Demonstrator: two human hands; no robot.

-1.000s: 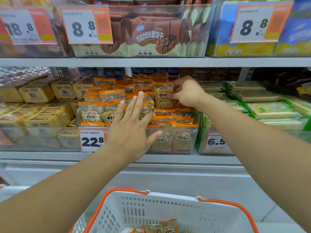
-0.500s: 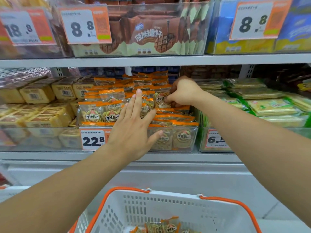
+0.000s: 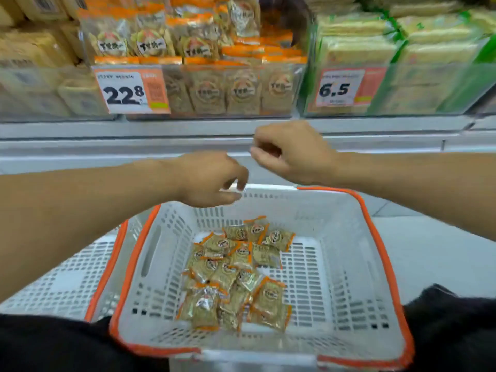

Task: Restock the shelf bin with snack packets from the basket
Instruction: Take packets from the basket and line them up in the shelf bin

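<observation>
While both hands hang empty above the basket, the coming move turns on how the packet heap lies below and toward the person from them.

Shelf bin [image 3: 279, 89]: clear-fronted, up on the shelf beyond both hands, carrying the 22.8 price tag [image 3: 128, 91]; orange-edged packets stand in rows inside it and reach above its front wall.

Basket [image 3: 335, 237]: white with an orange rim, directly under the hands; its far rim sits just beneath the left fingertips.

Snack packets [image 3: 236, 272]: a loose heap on the basket floor, slightly left of its middle; the heap's long axis runs from the far wall toward the person, while single packets point every way.

Left hand [image 3: 206, 181]: over the far-left part of the basket, fingers curled loosely downward, gripping nothing that I can see; blur hides the fingertips' exact pose.

Right hand [image 3: 290, 154]: higher and closer to the shelf, just past the far rim, fingers curled with thumb near the forefinger; nothing is visible between them.

Direction to the heap: down and back toward the person for both hands.

Nearer hand: the left, by my judgement, since it is lower and almost above the heap's far end; the right would have to drop farther and cross leftward.

Next move: probably a straight descent by the left hand onto the far packets.
</observation>
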